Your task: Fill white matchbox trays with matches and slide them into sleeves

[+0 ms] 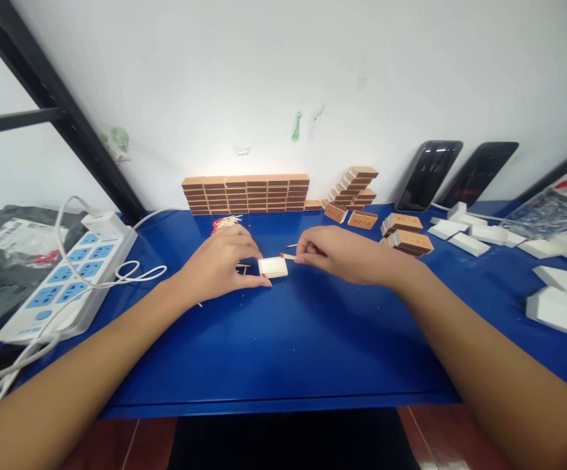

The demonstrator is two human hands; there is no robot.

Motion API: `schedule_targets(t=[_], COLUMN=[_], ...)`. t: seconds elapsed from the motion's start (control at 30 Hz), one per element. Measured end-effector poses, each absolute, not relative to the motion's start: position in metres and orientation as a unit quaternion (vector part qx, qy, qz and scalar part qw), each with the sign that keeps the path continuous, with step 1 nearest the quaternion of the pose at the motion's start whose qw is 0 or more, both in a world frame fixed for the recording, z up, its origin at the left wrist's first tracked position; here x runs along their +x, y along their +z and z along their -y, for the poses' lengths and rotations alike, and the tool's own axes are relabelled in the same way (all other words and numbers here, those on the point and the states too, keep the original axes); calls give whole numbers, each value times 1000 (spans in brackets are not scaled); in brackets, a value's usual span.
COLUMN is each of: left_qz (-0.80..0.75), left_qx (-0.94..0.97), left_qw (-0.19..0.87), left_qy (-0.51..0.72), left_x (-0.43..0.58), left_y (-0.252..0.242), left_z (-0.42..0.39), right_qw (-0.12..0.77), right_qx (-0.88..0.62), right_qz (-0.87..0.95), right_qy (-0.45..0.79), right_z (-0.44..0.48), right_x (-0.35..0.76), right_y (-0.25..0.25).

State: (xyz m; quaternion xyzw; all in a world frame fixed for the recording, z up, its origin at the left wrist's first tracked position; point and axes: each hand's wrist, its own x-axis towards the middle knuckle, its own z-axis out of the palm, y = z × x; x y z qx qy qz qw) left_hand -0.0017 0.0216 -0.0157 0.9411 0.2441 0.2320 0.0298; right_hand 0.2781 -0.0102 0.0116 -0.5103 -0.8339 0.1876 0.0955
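A small white matchbox tray (274, 267) lies on the blue table, and the fingers and thumb of my left hand (225, 261) close around its left end. My right hand (337, 254) pinches a matchstick (289, 257) at the tray's right edge, its red head pointing toward the tray. Whether more than one stick is in the pinch, I cannot tell. Just beyond those fingertips, a loose match (291, 246) rests on the table. Behind my left hand sits a heap of red-headed matches (227, 223), partly hidden by it.
Stacked matchboxes (247, 194) line the wall, with a stepped pile of matchboxes (355, 186) to their right. Further right are more matchboxes (408, 241), two phones (428, 176) leaning on the wall, and several white trays (469, 243). A power strip (72, 281) with cables stands left.
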Motion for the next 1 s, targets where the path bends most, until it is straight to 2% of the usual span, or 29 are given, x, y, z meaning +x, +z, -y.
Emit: schedule_targets(t=[0.23, 0.47, 0.7, 0.8, 1.0], left_qz=[-238, -222, -231, -242, -256], left_qx=[941, 941, 940, 938, 928], left_qw=[34, 25, 29, 7, -35], left_qy=[239, 254, 249, 247, 269], left_x=[1, 1, 0, -4, -13], left_y=[-18, -19, -15, -13, -8], left_z=[-19, -17, -19, -23, -32], right_qw=[116, 80, 157, 131, 58], right_qx=[-464, -481, -500, -530, -547], right_qz=[859, 863, 845, 831, 813], right_qy=[179, 131, 106, 105, 190], right_z=[20, 28, 10, -2, -8], right_x=[260, 245, 272, 287, 288], right_y=[5, 2, 15, 15, 2])
